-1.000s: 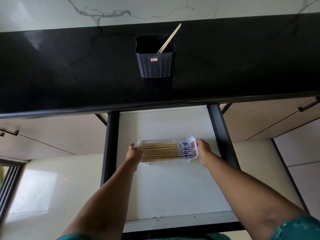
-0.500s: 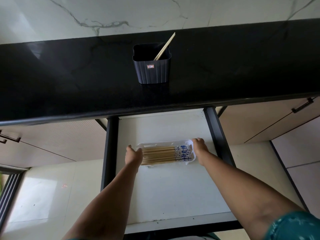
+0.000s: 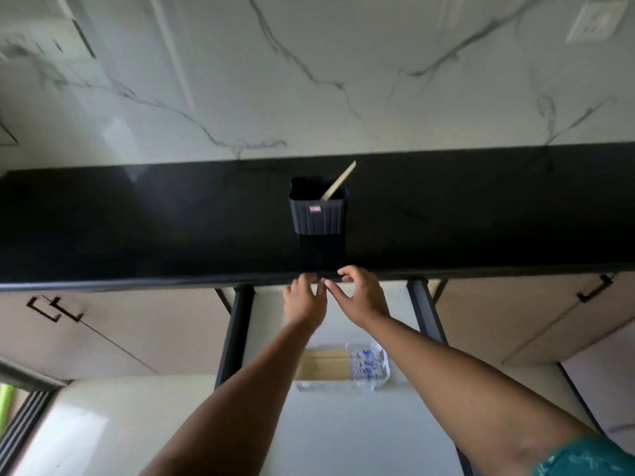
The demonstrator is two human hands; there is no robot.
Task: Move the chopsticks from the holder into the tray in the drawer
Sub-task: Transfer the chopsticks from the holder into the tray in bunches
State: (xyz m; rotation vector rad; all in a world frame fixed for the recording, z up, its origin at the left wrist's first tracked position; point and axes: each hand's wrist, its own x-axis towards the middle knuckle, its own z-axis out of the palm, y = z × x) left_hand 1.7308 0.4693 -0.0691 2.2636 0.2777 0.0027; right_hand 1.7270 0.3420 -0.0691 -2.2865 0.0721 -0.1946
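Observation:
A black ribbed holder stands on the black counter with a wooden chopstick leaning out at its right corner. Below, in the open white drawer, a clear tray holds several chopsticks with blue-patterned ends, partly hidden by my left forearm. My left hand and my right hand are raised side by side at the counter's front edge, just below the holder. Their fingers are loosely curled and hold nothing.
The black counter runs the full width under a white marble wall. Beige cabinet doors with black handles flank the drawer. A socket plate sits at the top right.
Both hands let go of the tray's ends and rose to the counter's front edge, close together. The view tilted up, so the tray now sits lower in the frame.

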